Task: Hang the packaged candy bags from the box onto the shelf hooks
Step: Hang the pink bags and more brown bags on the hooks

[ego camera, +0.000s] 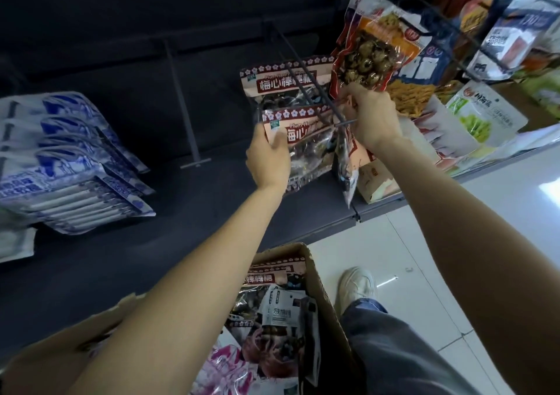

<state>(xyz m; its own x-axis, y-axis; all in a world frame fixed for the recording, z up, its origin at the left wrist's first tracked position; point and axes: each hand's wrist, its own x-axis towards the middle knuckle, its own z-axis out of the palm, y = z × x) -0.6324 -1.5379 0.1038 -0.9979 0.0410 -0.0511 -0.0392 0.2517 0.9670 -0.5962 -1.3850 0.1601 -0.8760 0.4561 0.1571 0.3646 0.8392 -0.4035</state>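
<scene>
My left hand (268, 157) grips the left edge of a plum candy bag (306, 149) with a dark red flower-patterned top. My right hand (368, 119) pinches the bag's top right corner at the tip of a dark double-wire shelf hook (315, 91). Another bag of the same candy (281, 81) hangs further back on that hook. Below, an open cardboard box (321, 288) on the floor holds several more candy bags (266, 310), partly hidden by my left forearm.
An empty hook (181, 100) juts out left of the candy hook. Blue-and-white packets (69, 164) hang in a row at far left. Snack bags (378, 49) crowd the hooks at right. My shoe (357, 285) stands on white floor tiles beside the box.
</scene>
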